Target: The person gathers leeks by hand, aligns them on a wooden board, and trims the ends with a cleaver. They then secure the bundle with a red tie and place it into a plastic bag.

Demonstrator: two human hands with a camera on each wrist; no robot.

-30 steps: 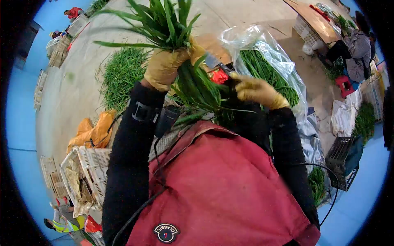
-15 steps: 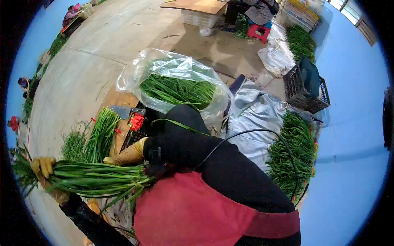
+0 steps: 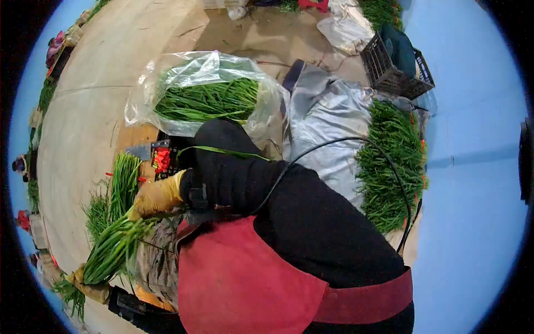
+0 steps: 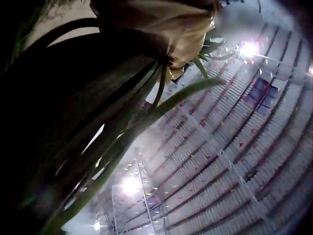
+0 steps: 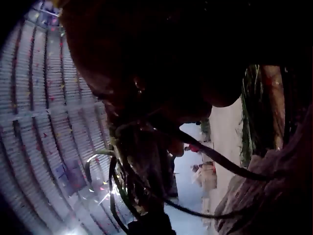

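In the head view, a bunch of long green garlic chives (image 3: 111, 250) slants down to the lower left between two yellow-gloved hands. My left hand (image 3: 90, 286) grips its leafy part low at the left, with leaf tips poking out beyond the glove. My right hand (image 3: 158, 199) holds the upper, stem end, its fingers curled around the stems; loose leaves hang from it in the dark right wrist view. Past the right hand lie a tied bundle of chives (image 3: 125, 183), a broad metal blade (image 3: 139, 151) and a pile of red ties (image 3: 162, 160).
A clear plastic bag (image 3: 142, 103) full of chives lies ahead. Beside it are a silver sheet (image 3: 334, 128), rows of tied chives (image 3: 389, 167) and a black crate (image 3: 384, 69) by the blue wall. A black cable (image 3: 334, 142) loops over my leg.
The view has turned rightward and down. The right hand let go of the knife, now lying on the board, and took the stem end. The left hand swung the bunch down to the left.
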